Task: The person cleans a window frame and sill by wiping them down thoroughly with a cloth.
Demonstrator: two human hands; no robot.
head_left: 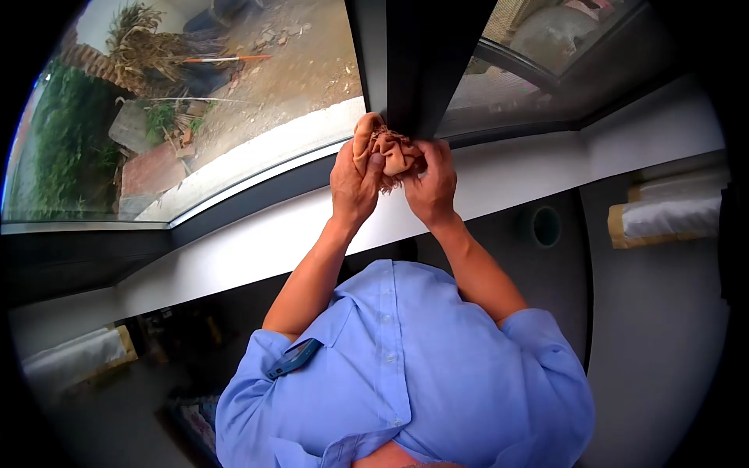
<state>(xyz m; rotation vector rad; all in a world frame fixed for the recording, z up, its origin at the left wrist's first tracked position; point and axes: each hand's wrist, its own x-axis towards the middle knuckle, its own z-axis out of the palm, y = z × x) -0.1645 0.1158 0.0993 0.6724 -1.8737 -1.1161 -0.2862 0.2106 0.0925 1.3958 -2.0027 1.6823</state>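
Blue shirt, orange cloth apparently between fingers

Wrinkled, matt cloth was noted at the window-side edge of the smooth, faintly glossy white sill.

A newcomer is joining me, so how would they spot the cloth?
Find the dark post beside the window. At its foot, the left hand and right hand grip a bunched cloth. Its orange-brown folds and frayed fringe set it apart from the post and white sill.
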